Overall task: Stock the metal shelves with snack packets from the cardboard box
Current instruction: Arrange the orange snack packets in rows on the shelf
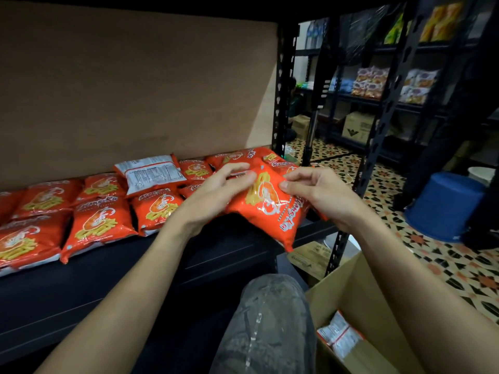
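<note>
Held over the front edge of the black metal shelf (135, 265), near its right corner: one orange foil snack packet (267, 209), tilted, printed face up, lower corner hanging past the edge. Curled round its upper left side, fingers on top: the left hand (213, 195). Pinching its upper right edge between thumb and fingertips: the right hand (318, 193). Neither hand spread wide.

Lying flat on the shelf in rough rows, from the left edge toward the right corner: at least ten more orange packets (100, 228), among them one white-backed packet (149, 172) turned face down. Exact count impossible to tell behind the hands.

Off the shelf, below its right corner: one open brown cardboard box (359, 287), with one boxed packet (340, 336) visible inside, white back up. Past the shelf's right post: one upturned blue plastic bucket (445, 206) on patterned floor tiles (432, 260).
</note>
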The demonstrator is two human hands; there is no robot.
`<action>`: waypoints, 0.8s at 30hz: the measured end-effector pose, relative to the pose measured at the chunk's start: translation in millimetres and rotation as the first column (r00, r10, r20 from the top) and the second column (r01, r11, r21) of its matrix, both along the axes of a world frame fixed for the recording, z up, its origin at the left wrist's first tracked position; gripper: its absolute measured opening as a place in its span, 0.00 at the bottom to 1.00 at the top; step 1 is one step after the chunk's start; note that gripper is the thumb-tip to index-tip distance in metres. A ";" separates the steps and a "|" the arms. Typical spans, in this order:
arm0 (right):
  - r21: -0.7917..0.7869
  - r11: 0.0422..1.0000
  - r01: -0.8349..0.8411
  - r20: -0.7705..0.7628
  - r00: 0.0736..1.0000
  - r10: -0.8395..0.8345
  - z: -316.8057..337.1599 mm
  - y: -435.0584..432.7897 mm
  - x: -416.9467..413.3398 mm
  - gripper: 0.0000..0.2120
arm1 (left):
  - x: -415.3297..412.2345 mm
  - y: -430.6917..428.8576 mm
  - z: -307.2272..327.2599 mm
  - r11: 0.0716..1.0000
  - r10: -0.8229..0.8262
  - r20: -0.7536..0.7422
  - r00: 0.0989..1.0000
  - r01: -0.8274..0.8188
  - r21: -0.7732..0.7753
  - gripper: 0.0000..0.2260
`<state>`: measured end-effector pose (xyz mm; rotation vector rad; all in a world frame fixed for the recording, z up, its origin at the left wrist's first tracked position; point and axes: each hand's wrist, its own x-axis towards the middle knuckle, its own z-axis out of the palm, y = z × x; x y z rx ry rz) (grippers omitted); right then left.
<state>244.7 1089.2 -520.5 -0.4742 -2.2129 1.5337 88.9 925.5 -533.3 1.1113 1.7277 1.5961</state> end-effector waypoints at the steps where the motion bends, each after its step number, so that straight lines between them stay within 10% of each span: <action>1: -0.028 0.999 0.045 -0.039 0.998 -0.046 -0.8 -0.7 1.0 0.07 | 2.3 2.9 -2.2 1.000 0.012 -0.021 1.000 -0.013 -0.018 0.27; 6: -0.287 0.935 0.209 -0.183 0.946 -0.268 -12.6 -7.3 3.1 0.05 | 11.9 11.6 -17.4 0.996 0.052 0.180 0.982 -0.065 0.068 0.41; 13: -0.437 0.879 0.190 -0.082 0.965 -0.249 -25.4 -15.0 12.3 0.10 | 10.0 19.0 -12.8 0.994 0.078 0.043 0.996 -0.081 0.080 0.18; 20: 0.051 0.807 0.588 -0.203 0.798 -0.568 -22.8 3.9 33.8 0.10 | -18.0 19.7 12.3 0.998 0.039 0.062 0.997 -0.041 0.036 0.13; 24: 0.373 0.764 0.526 -0.275 0.850 -0.450 -23.9 -5.9 30.9 0.14 | -18.9 38.4 12.1 0.994 0.065 -0.044 0.997 -0.068 -0.090 0.12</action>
